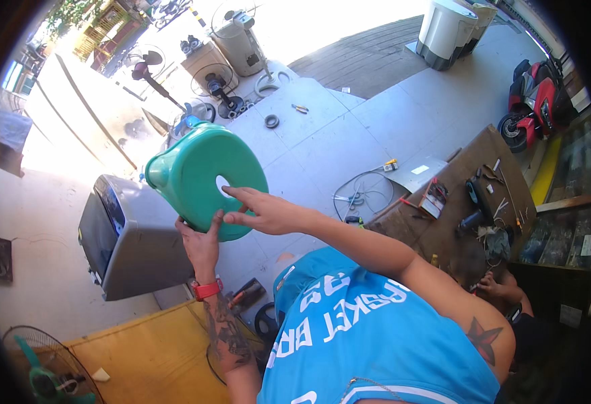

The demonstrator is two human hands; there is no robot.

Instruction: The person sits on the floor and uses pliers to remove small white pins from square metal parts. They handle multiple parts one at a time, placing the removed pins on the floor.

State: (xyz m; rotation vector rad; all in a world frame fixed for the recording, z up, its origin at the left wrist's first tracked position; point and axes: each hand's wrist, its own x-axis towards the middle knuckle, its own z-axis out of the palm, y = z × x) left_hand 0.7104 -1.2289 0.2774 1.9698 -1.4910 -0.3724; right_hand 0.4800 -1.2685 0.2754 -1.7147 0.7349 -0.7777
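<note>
A green plastic stool (194,161) with a round seat and an oval hole in its middle is tilted up in front of me, seat side toward me. My left hand (201,246), with a red watch on its wrist, grips the seat's near edge from below, thumb up along the rim. Over the seat's lower right part reaches my right hand (262,210), fingers stretched toward the hole and apart. Its fingertips are at the hole's edge; whether they press on the plastic I cannot tell.
A grey boxy appliance (150,225) stands left of the stool. At right is a wooden table (457,182) with a drill (477,202) and tools; another person's hand (491,286) is beside it. Fan parts (225,101), a black ring (271,121) and a cable (366,192) lie beyond.
</note>
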